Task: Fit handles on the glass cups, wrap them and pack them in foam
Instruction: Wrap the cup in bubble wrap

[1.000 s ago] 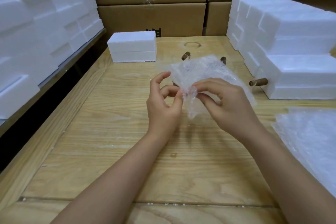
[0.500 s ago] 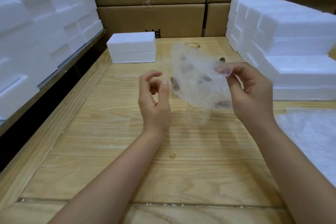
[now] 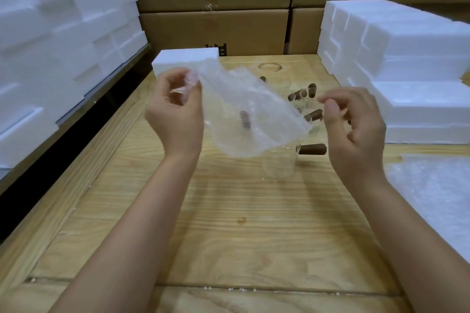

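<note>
My left hand point(image 3: 175, 112) pinches the upper left corner of a clear bubble wrap sheet point(image 3: 251, 114), which hangs spread in the air over the wooden table point(image 3: 229, 223). My right hand point(image 3: 356, 129) is at the sheet's right edge with thumb and forefinger curled together; whether they pinch the wrap is unclear. Below the sheet stands a glass cup point(image 3: 279, 168) with a brown handle point(image 3: 312, 149). More cups with brown handles point(image 3: 300, 95) stand behind, and one shows dimly through the wrap.
A white foam block point(image 3: 185, 58) lies at the table's back left. Foam stacks rise at the right point(image 3: 407, 58) and along the left wall point(image 3: 50, 33). A pile of bubble wrap point(image 3: 432, 193) lies at the right edge. Cardboard boxes point(image 3: 216, 28) stand behind.
The wrap was bunched between both hands, then held up by the right hand alone. Now my left hand pinches its corner, the hands have moved apart and the sheet is spread out.
</note>
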